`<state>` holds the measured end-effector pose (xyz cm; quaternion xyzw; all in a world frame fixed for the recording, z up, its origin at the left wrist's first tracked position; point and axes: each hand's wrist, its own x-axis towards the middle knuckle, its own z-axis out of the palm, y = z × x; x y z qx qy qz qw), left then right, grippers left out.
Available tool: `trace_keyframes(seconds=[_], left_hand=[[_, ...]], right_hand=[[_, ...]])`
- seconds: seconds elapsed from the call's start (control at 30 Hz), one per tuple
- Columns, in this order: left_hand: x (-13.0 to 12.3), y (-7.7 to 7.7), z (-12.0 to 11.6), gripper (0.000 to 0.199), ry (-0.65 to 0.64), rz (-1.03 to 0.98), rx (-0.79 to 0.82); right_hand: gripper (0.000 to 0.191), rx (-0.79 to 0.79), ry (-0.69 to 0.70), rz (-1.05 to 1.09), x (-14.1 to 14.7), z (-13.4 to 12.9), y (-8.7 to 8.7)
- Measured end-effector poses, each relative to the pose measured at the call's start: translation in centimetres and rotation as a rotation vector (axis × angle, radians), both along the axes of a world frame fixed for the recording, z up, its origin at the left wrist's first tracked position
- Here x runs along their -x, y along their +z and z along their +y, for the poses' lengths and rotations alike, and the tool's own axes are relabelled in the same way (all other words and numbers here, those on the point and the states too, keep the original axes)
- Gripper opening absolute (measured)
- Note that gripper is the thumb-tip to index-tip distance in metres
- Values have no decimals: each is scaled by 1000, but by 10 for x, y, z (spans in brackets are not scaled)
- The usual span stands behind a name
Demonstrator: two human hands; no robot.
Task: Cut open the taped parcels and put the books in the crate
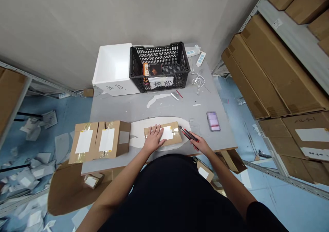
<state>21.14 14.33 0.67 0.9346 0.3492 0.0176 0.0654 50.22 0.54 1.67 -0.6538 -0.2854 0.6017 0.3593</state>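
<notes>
A small brown cardboard box (175, 138) with clear tape and a white label lies flat near the table's front edge. My left hand (153, 139) rests on its left part, fingers spread, palm down. In my right hand (199, 144) is a red and black utility knife (189, 134), its tip at the box's taped right end. Two taller brown boxes (95, 139) with white labels stand side by side to the left of my left hand. Under the small box, a pale worn patch shows on the grey table (115, 106).
At the back stand a white foam box (101, 69) and a black crate (183, 79) holding an orange and black package. A phone (213, 121) lies right, below a white cable (198, 81). Shelves with cartons (272, 67) flank the right side; an open carton (69, 187) sits below left.
</notes>
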Motion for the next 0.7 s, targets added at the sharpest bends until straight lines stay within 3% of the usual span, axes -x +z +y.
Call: trace_keyframes(seconds=[0.3,0.7], left_hand=[[-3,-4,0,64,28,6,-3],[-1,-3,1,67,18,3,22]], right_hand=[[73,15,83,61,-14,-6,-3],[71,40,-59,7,5,9,5]])
